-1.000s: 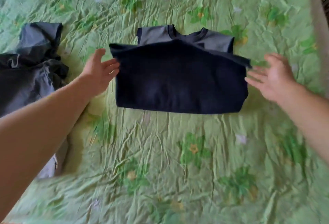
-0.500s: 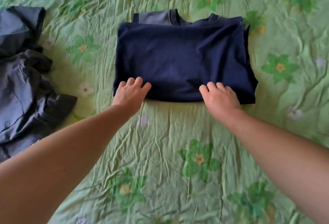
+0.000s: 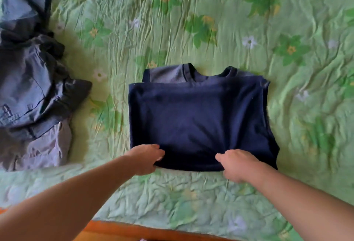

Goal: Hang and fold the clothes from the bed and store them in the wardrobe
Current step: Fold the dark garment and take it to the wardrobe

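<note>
Left hand (image 3: 145, 159): grasps the near edge of the shirt toward its left corner. The fingers are curled round the fold, with the knuckles up and the forearm reaching in from the lower left.
Right hand (image 3: 235, 164): grasps the same near edge, right of the middle. The fingers are curled under the cloth and the thumb side faces the left hand; the forearm enters from the lower right.
Spacing of hands: apart, with a stretch of the shirt's near edge between them.
Shirt (image 3: 199, 118): dark navy, folded into a rough rectangle. It lies flat on the bedspread, right of the middle of the view.
Neckline (image 3: 208, 74): at the far edge of the shirt, pointing away from the person. A ribbed collar band shows there.
Shoulder panel (image 3: 166, 75): lighter grey cloth that shows above the folded-over navy layer, at the far left of the shirt.
Bedspread (image 3: 210, 20): light green and crinkled, printed with darker green leaves and small pale and yellow-centred flowers.
Grey clothes (image 3: 32, 79): a crumpled heap of dark grey cloth at the left edge, well apart from the shirt. It rests partly on a paler lilac-grey piece (image 3: 44, 148).
Writing: a small stitched detail on the grey clothes is too blurred to read.
Wooden edge (image 3: 134, 231): an orange-brown strip along the bottom of the view, below the bedspread and between the two forearms.
</note>
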The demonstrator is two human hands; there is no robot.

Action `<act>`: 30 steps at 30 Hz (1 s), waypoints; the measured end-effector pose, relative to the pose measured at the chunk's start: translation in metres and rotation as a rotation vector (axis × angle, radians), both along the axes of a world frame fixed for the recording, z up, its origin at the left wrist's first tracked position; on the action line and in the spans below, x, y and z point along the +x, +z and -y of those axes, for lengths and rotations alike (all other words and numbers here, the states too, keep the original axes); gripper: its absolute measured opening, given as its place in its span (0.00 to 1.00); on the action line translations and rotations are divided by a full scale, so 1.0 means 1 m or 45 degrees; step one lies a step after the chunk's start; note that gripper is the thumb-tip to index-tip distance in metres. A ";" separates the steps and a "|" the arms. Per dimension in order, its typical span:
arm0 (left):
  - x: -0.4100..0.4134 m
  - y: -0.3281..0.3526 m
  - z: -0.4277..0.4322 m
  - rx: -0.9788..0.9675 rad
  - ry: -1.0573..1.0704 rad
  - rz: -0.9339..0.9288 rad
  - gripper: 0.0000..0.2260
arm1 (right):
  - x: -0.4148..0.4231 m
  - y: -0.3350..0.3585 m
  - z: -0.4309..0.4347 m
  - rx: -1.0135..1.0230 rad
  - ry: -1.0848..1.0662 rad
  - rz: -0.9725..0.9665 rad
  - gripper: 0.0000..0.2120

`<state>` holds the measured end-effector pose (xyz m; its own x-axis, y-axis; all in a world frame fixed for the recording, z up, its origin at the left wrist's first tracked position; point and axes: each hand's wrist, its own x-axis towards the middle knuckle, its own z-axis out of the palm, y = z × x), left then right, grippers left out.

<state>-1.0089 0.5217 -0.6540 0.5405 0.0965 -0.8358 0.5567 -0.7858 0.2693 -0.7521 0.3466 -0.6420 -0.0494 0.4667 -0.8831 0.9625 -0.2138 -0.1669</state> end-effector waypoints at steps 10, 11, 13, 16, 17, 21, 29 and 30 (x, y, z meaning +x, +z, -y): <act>0.050 -0.006 -0.061 0.692 0.366 0.696 0.22 | 0.034 0.004 -0.096 0.821 -0.232 0.225 0.15; 0.061 -0.006 -0.075 0.733 0.385 0.652 0.27 | 0.044 0.001 -0.110 0.881 -0.185 0.299 0.20; 0.078 -0.006 -0.094 0.667 0.390 0.503 0.35 | 0.059 -0.004 -0.126 0.774 -0.063 0.390 0.33; 0.095 -0.008 -0.107 0.602 0.347 0.365 0.35 | 0.069 -0.007 -0.136 0.746 -0.047 0.450 0.30; 0.099 -0.006 -0.109 0.577 0.341 0.363 0.31 | 0.069 -0.006 -0.136 0.819 -0.031 0.457 0.25; 0.096 0.004 -0.098 0.430 0.208 0.455 0.16 | 0.063 -0.001 -0.112 0.998 0.103 0.403 0.12; 0.061 0.010 -0.065 0.530 -0.033 0.612 0.17 | 0.061 -0.010 -0.069 0.890 0.036 0.320 0.20; 0.060 0.009 -0.066 0.554 -0.040 0.636 0.17 | 0.060 -0.011 -0.073 0.898 0.050 0.311 0.25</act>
